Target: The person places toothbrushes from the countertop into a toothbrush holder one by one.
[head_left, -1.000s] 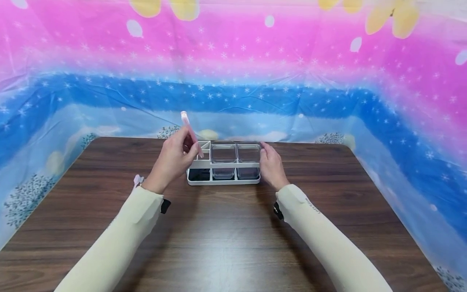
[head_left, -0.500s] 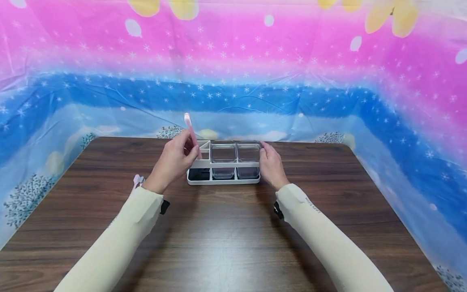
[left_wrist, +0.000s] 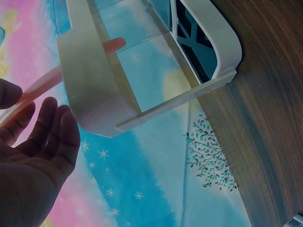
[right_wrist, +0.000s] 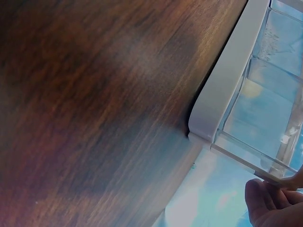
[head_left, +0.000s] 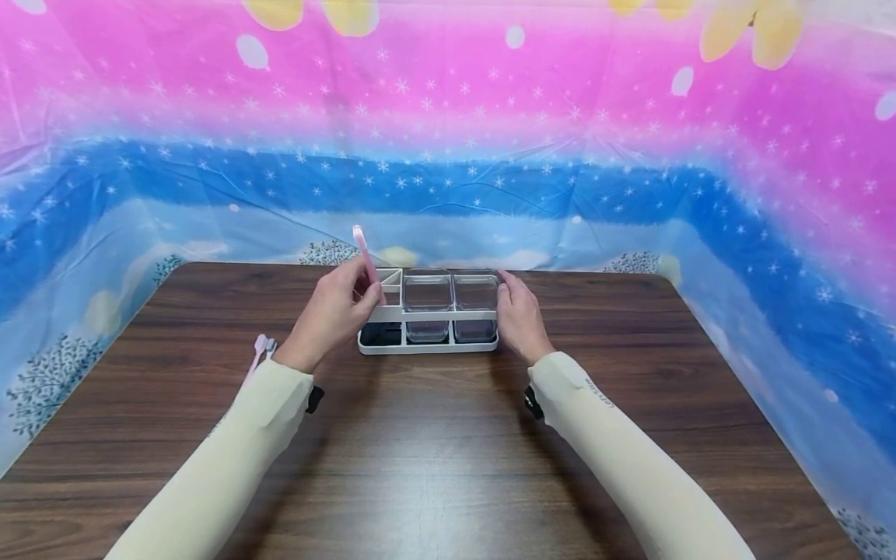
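My left hand (head_left: 339,303) pinches a pink toothbrush (head_left: 365,257) between thumb and fingers, bristle head up and slightly tilted. The toothbrush passes through the left upper part of a white two-tier toothbrush holder (head_left: 434,316). Its rounded handle end (left_wrist: 114,45) shows below the upper tier's band in the left wrist view. With my right hand (head_left: 521,317) I grip the holder's right side, fingers (right_wrist: 258,198) at the side bar. Two clear cups (head_left: 428,294) sit side by side in the holder, right of the divided compartments.
More toothbrushes (head_left: 260,344) lie on the brown wooden table (head_left: 434,451) at left, partly hidden behind my left sleeve. A patterned pink and blue cloth (head_left: 448,179) hangs behind the table's far edge.
The pink toothbrush has swung more upright, then sunk lower into the holder's left part, my left hand following slightly. My right hand keeps its grip on the holder, which stays put.
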`<state>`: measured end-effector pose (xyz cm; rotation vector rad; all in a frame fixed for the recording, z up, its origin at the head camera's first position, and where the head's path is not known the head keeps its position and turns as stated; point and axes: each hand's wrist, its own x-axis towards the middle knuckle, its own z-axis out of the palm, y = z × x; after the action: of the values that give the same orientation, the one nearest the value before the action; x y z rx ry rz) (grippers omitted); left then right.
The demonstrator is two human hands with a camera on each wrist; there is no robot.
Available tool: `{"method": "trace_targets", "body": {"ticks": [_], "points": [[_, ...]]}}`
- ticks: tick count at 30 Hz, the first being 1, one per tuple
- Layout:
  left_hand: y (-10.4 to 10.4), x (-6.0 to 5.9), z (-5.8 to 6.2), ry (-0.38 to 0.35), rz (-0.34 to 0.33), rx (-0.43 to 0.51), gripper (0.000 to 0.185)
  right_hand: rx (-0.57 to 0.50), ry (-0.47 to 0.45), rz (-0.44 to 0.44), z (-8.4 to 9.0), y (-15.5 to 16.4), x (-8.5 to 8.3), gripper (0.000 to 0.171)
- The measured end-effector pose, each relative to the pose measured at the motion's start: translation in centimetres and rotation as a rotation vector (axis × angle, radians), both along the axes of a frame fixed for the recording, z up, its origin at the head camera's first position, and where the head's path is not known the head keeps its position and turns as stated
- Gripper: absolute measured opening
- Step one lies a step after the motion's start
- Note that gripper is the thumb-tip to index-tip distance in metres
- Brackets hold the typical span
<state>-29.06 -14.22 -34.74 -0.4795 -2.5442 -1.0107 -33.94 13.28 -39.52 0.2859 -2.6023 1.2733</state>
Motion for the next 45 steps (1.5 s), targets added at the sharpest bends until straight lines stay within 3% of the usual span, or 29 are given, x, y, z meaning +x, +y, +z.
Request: {"method": "trace_targets", "body": {"ticks": [12, 19, 28, 45], "points": [[-0.1, -0.9, -0.9, 0.133, -0.006, -0.089, 0.004, 0.003, 0.009, 0.001, -0.1, 0.0, -0.1, 0.044], [-0.1, -0.9, -1.1, 0.183, 0.022, -0.138, 0.004, 0.011, 0.011, 0.007, 0.0, 0.0, 0.0, 0.044], [-0.1, -1.1, -1.2, 0.138, 0.049, -0.234, 0.005, 0.026, 0.03, -0.004, 0.0, -0.1, -0.2, 0.043], [0.2, -1.2, -1.3, 0.089, 0.045, -0.278, 0.005, 0.032, 0.03, -0.008, 0.2, -0.1, -0.2, 0.043]]}}
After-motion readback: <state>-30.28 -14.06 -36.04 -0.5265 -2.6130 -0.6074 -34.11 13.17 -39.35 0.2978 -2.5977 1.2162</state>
